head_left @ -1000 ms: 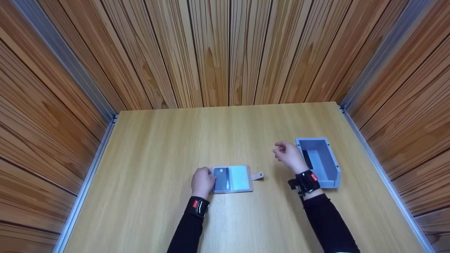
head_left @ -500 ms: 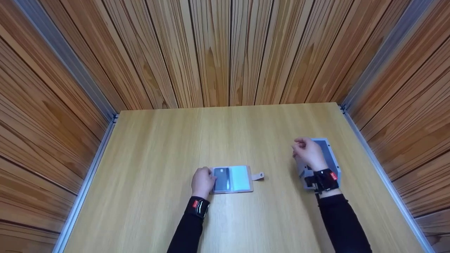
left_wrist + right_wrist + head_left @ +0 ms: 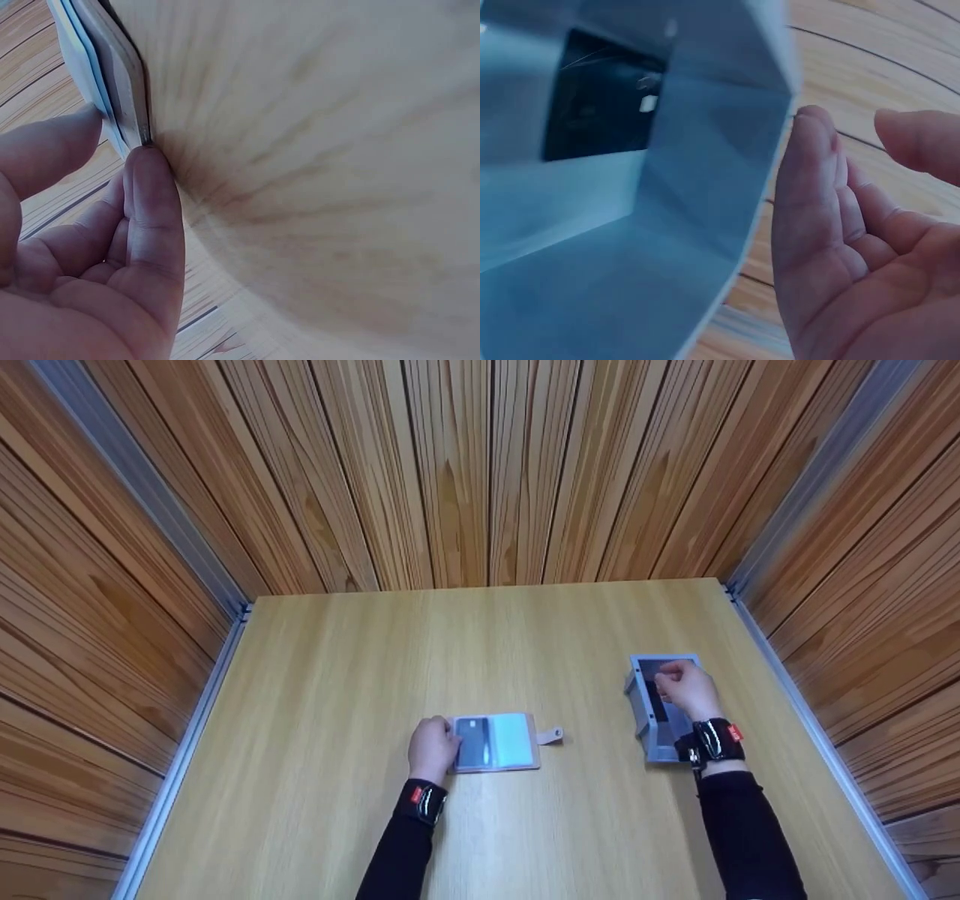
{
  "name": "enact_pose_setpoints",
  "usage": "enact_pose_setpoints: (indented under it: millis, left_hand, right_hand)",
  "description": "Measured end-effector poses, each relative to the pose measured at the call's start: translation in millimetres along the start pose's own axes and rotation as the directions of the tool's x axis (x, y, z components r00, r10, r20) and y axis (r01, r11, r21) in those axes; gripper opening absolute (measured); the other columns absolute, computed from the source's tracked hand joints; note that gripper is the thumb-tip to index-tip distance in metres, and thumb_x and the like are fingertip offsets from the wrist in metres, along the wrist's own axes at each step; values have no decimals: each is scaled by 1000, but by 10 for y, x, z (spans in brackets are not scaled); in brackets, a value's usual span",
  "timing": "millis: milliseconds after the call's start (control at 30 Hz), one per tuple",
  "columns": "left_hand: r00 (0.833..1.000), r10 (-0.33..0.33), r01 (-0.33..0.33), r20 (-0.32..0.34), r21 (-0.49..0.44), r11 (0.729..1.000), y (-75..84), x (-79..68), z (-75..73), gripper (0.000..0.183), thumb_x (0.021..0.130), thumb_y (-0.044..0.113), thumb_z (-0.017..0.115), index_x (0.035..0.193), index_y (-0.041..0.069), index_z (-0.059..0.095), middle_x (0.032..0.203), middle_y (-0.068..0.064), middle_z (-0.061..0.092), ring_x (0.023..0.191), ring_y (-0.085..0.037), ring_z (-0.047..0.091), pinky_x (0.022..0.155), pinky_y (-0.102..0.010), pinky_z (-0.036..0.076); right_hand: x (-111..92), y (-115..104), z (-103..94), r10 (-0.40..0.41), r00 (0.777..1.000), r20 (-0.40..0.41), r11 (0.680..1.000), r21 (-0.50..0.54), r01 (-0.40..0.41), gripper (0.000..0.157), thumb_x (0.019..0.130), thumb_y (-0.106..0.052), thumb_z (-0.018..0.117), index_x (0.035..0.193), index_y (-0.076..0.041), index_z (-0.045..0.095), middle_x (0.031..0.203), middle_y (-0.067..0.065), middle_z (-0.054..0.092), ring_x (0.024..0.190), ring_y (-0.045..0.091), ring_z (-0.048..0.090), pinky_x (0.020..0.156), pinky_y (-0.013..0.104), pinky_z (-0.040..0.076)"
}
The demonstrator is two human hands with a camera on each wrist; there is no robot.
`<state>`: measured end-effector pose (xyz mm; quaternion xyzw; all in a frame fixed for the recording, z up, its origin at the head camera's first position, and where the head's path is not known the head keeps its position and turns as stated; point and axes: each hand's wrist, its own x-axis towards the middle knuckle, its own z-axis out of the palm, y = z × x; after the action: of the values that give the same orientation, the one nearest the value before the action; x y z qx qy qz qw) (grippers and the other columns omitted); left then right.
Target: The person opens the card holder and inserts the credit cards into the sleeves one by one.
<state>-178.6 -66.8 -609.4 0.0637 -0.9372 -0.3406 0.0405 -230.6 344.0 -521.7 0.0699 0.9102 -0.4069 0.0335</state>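
Note:
An opened card holder (image 3: 513,741) with clear sleeves lies on the table in the head view, a dark card (image 3: 472,741) in its left sleeve. My left hand (image 3: 433,747) pinches its left edge; the left wrist view shows thumb and fingertips on the holder's layered edge (image 3: 124,82). Above the grey-blue bin (image 3: 643,724) at the right hovers my right hand (image 3: 691,691), its fingers loosely bent and thumb apart, holding nothing. Inside the bin a black card (image 3: 657,702) leans against the left wall; the right wrist view shows this black card (image 3: 600,101) with a small light patch.
A strap with a snap (image 3: 551,736) sticks out from the holder's right side. The wooden table (image 3: 337,697) is bounded by plank walls (image 3: 465,472) at the back and both sides, with metal rails (image 3: 184,720) along the side edges.
My right hand has moved right, from left of the bin to over its opening. The left hand and the card holder have stayed in place.

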Motion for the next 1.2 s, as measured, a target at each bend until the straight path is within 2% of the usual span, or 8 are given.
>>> enact_pose_setpoints:
  millis: [200, 433, 800, 1033, 1200]
  left_hand:
    - [1000, 3, -3, 0, 10, 1000, 7, 4, -8, 16, 79, 9, 78, 82, 0, 64, 80, -9, 59, 78, -29, 60, 72, -44, 49]
    - [1000, -16, 16, 7, 10, 1000, -1, 19, 2, 16, 80, 10, 78, 82, 1, 65, 80, -8, 58, 78, -28, 60, 72, -43, 49]
    - [999, -38, 37, 33, 16, 999, 31, 16, -14, 17, 82, 10, 78, 87, 0, 65, 83, -9, 59, 80, -28, 60, 73, -42, 49]
    - [1000, -15, 14, 13, 19, 1000, 9, 9, -5, 18, 80, 10, 79, 85, 0, 65, 81, -9, 59, 78, -28, 60, 72, -43, 49]
    - [1000, -2, 1, 8, 13, 1000, 17, -5, -22, 20, 79, 11, 81, 85, 0, 65, 82, -9, 59, 79, -28, 60, 73, -43, 49]
  right_hand:
    - [46, 136, 41, 8, 1000, 11, 997, -76, -7, 40, 98, -14, 53, 123, 17, 52, 116, 34, 59, 97, 39, 64, 81, 40, 53]
    - [82, 266, 108, 25, 999, 27, 978, -209, -19, 43, 96, -18, 53, 121, 18, 52, 119, 36, 57, 109, 49, 55, 93, 54, 42]
    - [54, 319, 126, 55, 997, 62, 957, -288, -35, 47, 94, -19, 55, 121, 20, 51, 120, 38, 55, 111, 51, 54, 94, 56, 42]
    - [76, 356, 184, 85, 994, 73, 945, -322, -58, 52, 94, -22, 52, 125, 20, 47, 125, 39, 52, 116, 52, 51, 97, 57, 41]
    - [93, 391, 217, 78, 995, 68, 939, -339, -50, 52, 94, -22, 53, 121, 21, 48, 121, 40, 53, 112, 54, 52, 94, 58, 43]
